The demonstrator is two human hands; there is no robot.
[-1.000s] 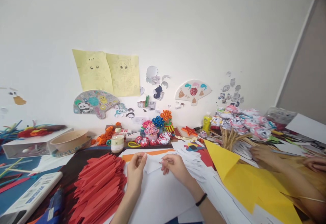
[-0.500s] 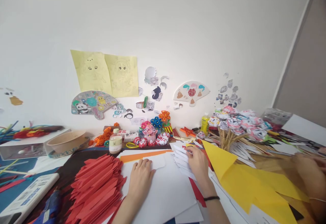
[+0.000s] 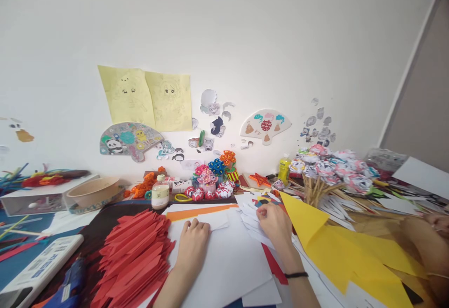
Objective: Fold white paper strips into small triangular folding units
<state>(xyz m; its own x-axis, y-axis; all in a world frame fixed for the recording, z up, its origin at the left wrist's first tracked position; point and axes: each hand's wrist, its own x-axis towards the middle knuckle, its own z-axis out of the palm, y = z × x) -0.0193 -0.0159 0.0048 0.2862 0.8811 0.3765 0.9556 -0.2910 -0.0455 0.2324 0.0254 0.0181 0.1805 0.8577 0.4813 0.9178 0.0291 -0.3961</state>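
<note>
My left hand (image 3: 192,245) rests on a stack of white paper sheets (image 3: 235,263), fingers slightly bent. Under its fingertips lies a narrow white paper piece (image 3: 218,222), its right end sticking out. Just to the right, my right hand (image 3: 276,224), with a dark band at the wrist, is closed in a pinch at a loose pile of white paper pieces (image 3: 248,217). A white piece seems to be between thumb and finger, though the fingers partly hide it. Left of my left hand, a big heap of folded red paper strips (image 3: 135,256) fans out. An orange sheet (image 3: 196,215) shows behind the white stack.
Yellow sheets (image 3: 361,254) cover the right side, near another person's arm (image 3: 426,247). Paper flowers on sticks (image 3: 329,170) stand behind. A small bottle (image 3: 160,193) stands behind the red strips. At left are a glue gun (image 3: 68,284), a white box (image 3: 42,270) and an oval bowl (image 3: 93,193).
My right hand has turned and its fingers have drawn together at the white pieces. My left hand's fingers have curled slightly in place. The other person's arm at right has shifted.
</note>
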